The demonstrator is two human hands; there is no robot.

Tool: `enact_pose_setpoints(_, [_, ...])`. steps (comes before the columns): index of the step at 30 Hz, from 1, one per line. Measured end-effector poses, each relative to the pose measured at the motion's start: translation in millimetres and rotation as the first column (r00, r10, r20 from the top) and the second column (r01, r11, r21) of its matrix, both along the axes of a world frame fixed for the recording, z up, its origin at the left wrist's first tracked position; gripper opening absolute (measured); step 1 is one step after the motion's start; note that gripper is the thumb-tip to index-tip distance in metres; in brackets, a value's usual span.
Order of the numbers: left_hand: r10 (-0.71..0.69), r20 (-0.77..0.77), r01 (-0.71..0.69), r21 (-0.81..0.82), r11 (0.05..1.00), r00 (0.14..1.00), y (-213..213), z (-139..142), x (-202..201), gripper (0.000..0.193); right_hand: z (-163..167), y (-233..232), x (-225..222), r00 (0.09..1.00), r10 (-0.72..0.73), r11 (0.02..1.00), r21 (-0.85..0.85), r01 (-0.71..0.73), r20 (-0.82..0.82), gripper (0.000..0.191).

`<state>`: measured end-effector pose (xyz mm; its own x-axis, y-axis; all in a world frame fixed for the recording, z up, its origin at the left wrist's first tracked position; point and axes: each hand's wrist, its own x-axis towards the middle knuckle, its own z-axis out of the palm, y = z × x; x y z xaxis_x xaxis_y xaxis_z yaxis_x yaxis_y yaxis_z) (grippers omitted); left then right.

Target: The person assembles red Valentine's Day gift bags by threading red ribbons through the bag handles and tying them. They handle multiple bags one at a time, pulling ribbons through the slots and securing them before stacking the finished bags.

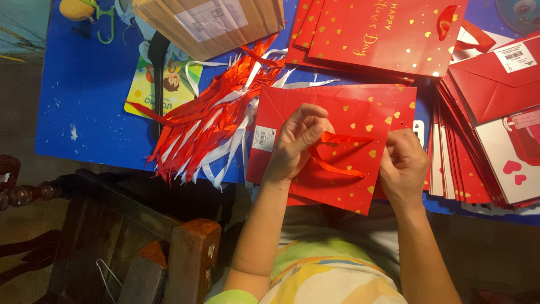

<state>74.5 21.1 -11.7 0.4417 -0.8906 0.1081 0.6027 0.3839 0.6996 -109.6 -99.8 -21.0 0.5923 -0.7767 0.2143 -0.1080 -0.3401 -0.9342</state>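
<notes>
- Red gift bag [343,121] with gold hearts lies flat at the near table edge, its near corner hanging over the person's lap.
- Left hand [295,143] pinches a red ribbon [332,152] against the bag.
- Right hand [402,166] is curled at the bag's right edge — what its fingers grip is hidden.
- Loose ribbon pile [208,124] lies left; a red bag stack [478,146] lies right — cut off by the frame.

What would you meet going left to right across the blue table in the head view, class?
Pile of red and white ribbons → left hand → red ribbon on the red gift bag → right hand → stack of flat red bags.
</notes>
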Motion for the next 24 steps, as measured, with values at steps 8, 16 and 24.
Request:
enact_pose_setpoints(8, [-0.101,0.174,0.079,0.133,0.988,0.98,0.6,11.5,-3.6,0.021,2.7,0.0,-0.1,0.996,-0.054,0.997,-0.056,0.05,-0.076,0.025])
enact_pose_setpoints(16, [-0.075,0.222,0.04,0.156,0.987,0.972,0.4,12.1,-4.0,0.022,6.1,2.4,0.3,0.999,0.011,0.999,0.032,-0.009,-0.044,0.032])
enact_pose_setpoints(24, [-0.041,0.277,-0.008,0.171,0.985,0.96,0.3,10.0,-4.8,0.019,0.3,2.8,0.0,0.999,-0.025,0.999,0.046,0.024,0.024,0.009])
